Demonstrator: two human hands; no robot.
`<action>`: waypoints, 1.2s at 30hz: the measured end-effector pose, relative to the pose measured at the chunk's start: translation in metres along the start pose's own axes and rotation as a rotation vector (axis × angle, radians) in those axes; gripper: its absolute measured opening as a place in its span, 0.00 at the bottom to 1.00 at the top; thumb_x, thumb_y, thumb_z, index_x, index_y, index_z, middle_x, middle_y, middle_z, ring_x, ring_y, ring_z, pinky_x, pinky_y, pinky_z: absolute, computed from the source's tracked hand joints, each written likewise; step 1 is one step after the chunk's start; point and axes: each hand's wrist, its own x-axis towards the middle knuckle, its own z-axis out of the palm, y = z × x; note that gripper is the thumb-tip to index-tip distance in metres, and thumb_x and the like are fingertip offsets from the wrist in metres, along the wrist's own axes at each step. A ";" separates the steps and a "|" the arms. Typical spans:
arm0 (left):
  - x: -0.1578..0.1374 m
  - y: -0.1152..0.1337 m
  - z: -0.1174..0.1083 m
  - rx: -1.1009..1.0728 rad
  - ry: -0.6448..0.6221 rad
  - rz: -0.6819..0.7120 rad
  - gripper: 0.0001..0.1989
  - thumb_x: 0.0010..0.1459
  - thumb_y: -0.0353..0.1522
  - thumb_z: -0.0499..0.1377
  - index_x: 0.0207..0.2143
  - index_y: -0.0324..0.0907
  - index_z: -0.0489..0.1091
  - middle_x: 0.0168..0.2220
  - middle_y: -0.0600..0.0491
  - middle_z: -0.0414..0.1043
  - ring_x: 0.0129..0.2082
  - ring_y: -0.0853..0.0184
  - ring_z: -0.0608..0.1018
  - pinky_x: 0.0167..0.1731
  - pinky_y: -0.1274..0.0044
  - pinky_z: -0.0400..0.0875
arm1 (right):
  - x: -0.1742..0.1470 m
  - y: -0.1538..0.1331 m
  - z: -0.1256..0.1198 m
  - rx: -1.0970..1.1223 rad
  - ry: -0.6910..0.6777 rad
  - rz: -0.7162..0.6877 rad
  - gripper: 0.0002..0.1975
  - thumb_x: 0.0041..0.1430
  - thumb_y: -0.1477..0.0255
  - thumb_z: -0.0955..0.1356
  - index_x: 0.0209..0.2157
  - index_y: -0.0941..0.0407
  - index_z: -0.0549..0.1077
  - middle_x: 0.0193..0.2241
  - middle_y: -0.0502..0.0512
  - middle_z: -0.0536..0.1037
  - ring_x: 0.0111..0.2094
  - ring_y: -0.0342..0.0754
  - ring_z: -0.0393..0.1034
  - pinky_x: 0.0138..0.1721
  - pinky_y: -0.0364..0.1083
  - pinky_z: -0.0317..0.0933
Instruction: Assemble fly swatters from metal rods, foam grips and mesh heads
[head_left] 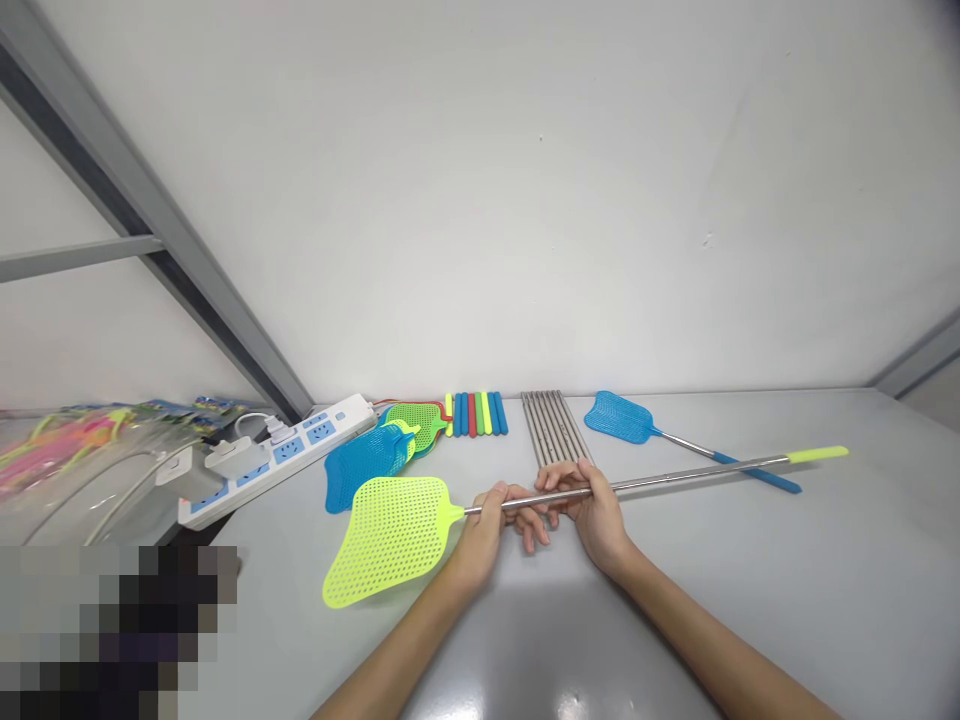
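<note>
A yellow fly swatter with a long, extended metal rod lies across both hands above the grey table. My left hand pinches the rod close to the perforated head, thumb on top. Further along the rod, my right hand grips it between thumb and fingers. The swatter's yellow handle points to the right. Behind my right hand lies a row of metal rods, their near ends partly hidden by the fingers. A blue fly swatter rests at the right, its blue handle passing beneath the held rod.
Left of the rods are several coloured handle sleeves. Blue swatter heads and green ones overlap beside a white power strip with plugs. Bagged colourful items lie far left. A wall closes the back; metal posts stand at both sides.
</note>
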 end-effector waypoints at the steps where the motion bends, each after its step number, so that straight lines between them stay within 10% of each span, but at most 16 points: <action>1: 0.000 0.000 0.000 0.008 0.000 -0.003 0.24 0.56 0.38 0.36 0.26 0.35 0.67 0.20 0.49 0.70 0.16 0.69 0.68 0.21 0.76 0.62 | 0.000 0.000 0.000 -0.010 -0.014 0.011 0.22 0.52 0.61 0.56 0.18 0.60 0.70 0.22 0.55 0.70 0.18 0.44 0.62 0.14 0.41 0.53; 36: -0.002 -0.005 0.003 0.083 -0.020 -0.043 0.26 0.57 0.40 0.35 0.28 0.34 0.67 0.19 0.49 0.70 0.11 0.73 0.63 0.16 0.79 0.58 | -0.006 0.001 0.004 -0.077 -0.099 0.129 0.27 0.52 0.54 0.52 0.33 0.59 0.72 0.34 0.60 0.73 0.25 0.48 0.66 0.29 0.49 0.60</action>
